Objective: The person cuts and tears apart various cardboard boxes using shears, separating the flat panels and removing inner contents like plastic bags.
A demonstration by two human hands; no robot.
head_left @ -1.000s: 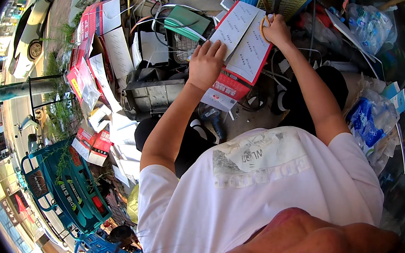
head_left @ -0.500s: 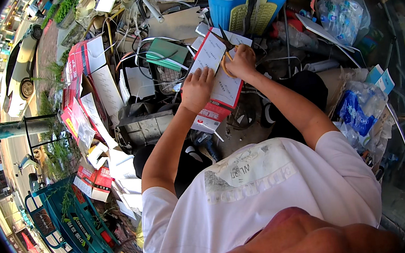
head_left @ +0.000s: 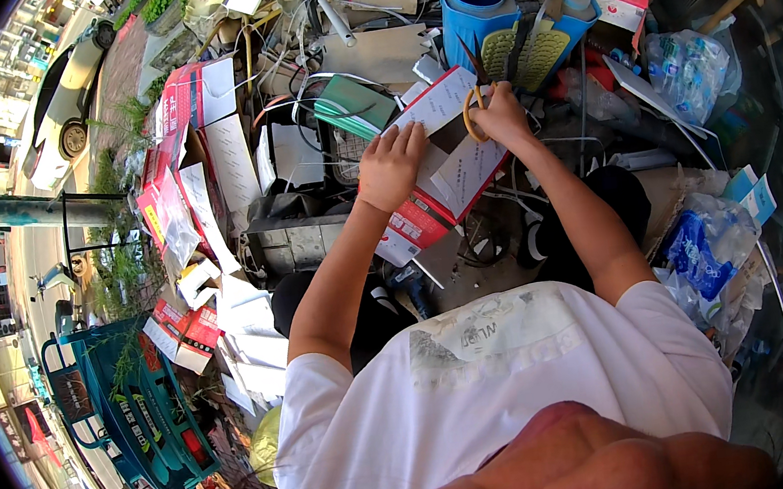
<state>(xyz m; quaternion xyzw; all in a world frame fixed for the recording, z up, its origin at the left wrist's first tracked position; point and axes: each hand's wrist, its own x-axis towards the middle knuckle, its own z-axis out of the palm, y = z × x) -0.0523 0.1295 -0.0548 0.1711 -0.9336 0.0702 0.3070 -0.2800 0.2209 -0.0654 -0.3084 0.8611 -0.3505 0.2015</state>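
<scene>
A red-and-white cardboard box (head_left: 427, 213) lies tilted between my knees, with one white flap (head_left: 467, 178) parted from the rest and a dark gap beside it. My left hand (head_left: 385, 170) rests along the box's left edge, fingers stretched out over the cardboard; its thumb is hidden. Scissors (head_left: 472, 119) with orange-yellow handles and dark blades are gripped in my right hand (head_left: 500, 116) at the far right side of the box. Their blades point away from me and stand apart, above the cardboard.
A blue plastic container (head_left: 474, 18) and a yellow-green mesh piece (head_left: 517, 58) stand beyond the box. Bagged plastic bottles (head_left: 689, 75) lie at the right. A green flat piece (head_left: 351, 104), loose cables and cut red boxes (head_left: 173, 124) crowd the left. A drill-like tool (head_left: 410, 286) lies below.
The scissors have swung upright and lifted off the cardboard, and a flap now stands apart with a dark gap showing. My left hand stays on the box. The whole view has shifted slightly.
</scene>
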